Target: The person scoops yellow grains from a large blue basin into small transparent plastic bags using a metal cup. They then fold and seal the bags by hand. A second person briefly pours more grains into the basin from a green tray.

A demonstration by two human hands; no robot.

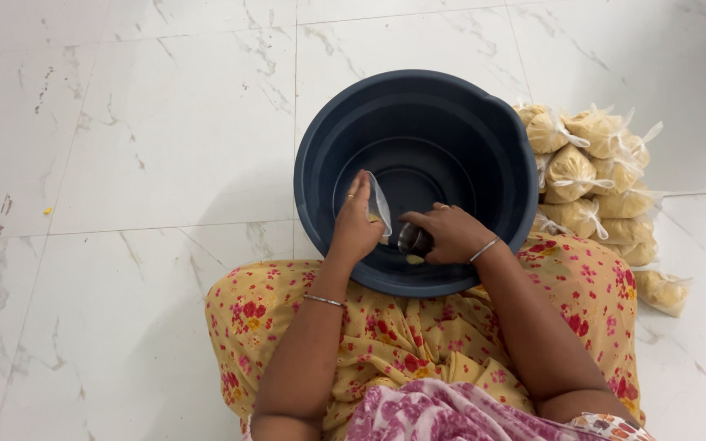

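Item: one small clear plastic bag, inside the dark blue tub, near the tub wall closest to the person. The bag stood roughly upright, long axis vertical, mouth pointing up and toward the tub's centre; it looked thin, see-through and nearly empty, with a trace of yellow at its bottom. The left hand was closed on the bag's edge, fingers curled, thumb side up. The right hand, just beside it within the tub, was closed around a small metal cup tipped toward the bag; a bit of yellow stuff lay under it. Beside the tub, on the person's right: a pile of tied bags filled with yellow grain, on the white tiled floor.
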